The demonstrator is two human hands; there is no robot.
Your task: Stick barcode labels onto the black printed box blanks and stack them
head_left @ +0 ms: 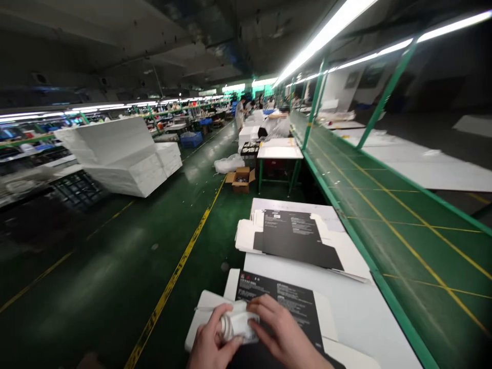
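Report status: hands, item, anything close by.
Left hand and right hand both gripping small white wrapped item. Held over flat black carton blank on white table. Second carton stack beyond, clear of hands.

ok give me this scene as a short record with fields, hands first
left hand: grips a small white roll-like item
right hand: fingers on the same item
under hands: flat black-and-white carton blank
further on table: stack of carton blanks
right side: green conveyor belt
left side: white stacked sheets
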